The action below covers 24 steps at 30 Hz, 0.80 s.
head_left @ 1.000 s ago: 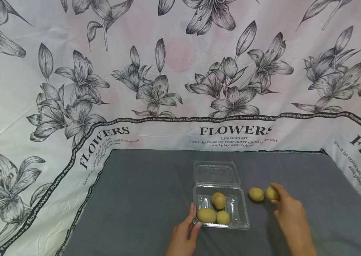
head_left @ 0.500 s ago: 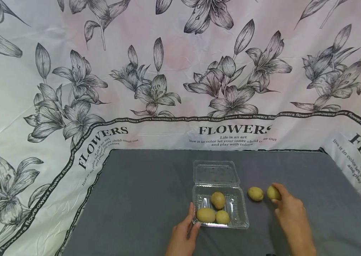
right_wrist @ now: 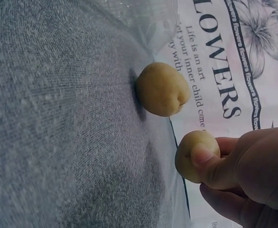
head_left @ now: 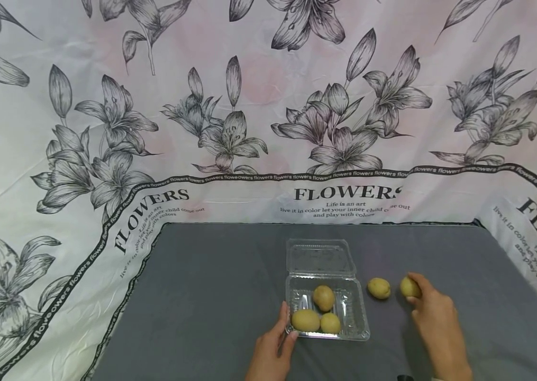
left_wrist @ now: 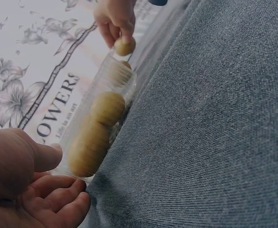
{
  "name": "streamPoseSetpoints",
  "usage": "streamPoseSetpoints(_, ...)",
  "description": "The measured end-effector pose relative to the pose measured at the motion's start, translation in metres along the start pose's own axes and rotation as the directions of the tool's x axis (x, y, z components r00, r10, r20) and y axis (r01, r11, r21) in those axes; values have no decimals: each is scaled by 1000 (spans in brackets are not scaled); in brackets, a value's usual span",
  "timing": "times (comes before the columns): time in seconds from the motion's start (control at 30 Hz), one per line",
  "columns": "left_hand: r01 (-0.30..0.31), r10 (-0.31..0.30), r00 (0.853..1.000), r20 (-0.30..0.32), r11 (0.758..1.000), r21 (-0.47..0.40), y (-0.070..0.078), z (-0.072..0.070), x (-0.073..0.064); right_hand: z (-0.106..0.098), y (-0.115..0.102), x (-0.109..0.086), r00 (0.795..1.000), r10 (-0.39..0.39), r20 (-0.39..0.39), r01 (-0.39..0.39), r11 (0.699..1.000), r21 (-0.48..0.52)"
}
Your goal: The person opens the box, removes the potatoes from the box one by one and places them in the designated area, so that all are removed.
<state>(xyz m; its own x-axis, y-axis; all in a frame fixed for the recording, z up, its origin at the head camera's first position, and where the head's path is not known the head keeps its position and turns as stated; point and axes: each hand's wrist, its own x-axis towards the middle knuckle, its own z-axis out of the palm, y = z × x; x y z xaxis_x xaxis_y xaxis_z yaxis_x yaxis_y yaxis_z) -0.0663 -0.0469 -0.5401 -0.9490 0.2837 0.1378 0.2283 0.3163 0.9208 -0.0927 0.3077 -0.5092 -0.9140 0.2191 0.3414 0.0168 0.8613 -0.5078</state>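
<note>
My right hand [head_left: 435,317] pinches a small potato [right_wrist: 191,154] between thumb and fingers. Left of it, a second potato [head_left: 379,288] lies on the grey cloth, a short gap away; the right wrist view shows a dimple in its side. A clear plastic clamshell box [head_left: 356,312] stands further left with its lid [head_left: 320,256] folded back. Inside are three potatoes: an oval one [head_left: 306,320] at the front left, a small one [head_left: 330,323] touching its side, and a browner one [head_left: 324,298] behind. My left hand [head_left: 270,346] holds the box's front left corner between thumb and fingers.
Grey ribbed cloth [head_left: 211,296] covers the table. Behind and along both sides hangs a white sheet [head_left: 249,198] printed with lilies and the word FLOWERS. A small dark object [head_left: 405,378] shows at the bottom edge near my right wrist.
My right hand has shifted slightly right with its potato, widening the gap to the potato on the cloth. My left hand stays at the box corner. The dark object has come into view.
</note>
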Motion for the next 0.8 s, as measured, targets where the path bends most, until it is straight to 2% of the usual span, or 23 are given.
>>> streamPoseSetpoints(0.2, -24, 24, 1000, 7, 999, -30, -2, 1, 0, -1, 1, 3, 995, 51, 90, -49, 999, -24)
streamPoseSetpoints(0.4, 31, -30, 999, 21, 999, -42, -1, 1, 0, 0, 3, 6, 992, 52, 116, -51, 999, -14)
streamPoseSetpoints(0.5, 34, -34, 999, 15, 998, -46, 1, 0, 0, 2, 2, 7, 991, 54, 120, -52, 998, -18)
streamPoseSetpoints(0.63, 1, -1, 1000, 6, 999, -49, 3, -1, 0, 2, 2, 9, 989, 63, 138, -61, 998, -20)
streamPoseSetpoints(0.8, -7, 8, 1000, 17, 998, -55, 2, -1, 1, 2, 2, 10, 982, 79, 173, -76, 997, -21)
